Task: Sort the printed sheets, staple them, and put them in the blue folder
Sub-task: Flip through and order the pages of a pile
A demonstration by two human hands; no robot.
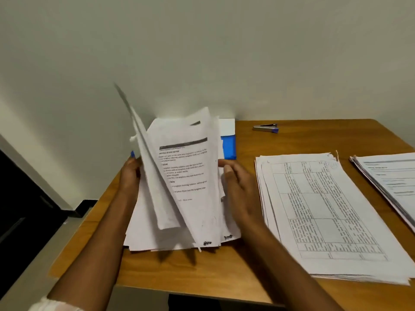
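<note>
White sheets [184,176] fan between both hands [238,187].

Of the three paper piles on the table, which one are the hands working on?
The leftmost pile, lifted over the blue folder; the other two lie flat, untouched.

Wooden table [314,135] set against plain off-white wall [202,52]. Pale floor [33,261] left of table; dark furniture [20,209] beyond it.
</note>
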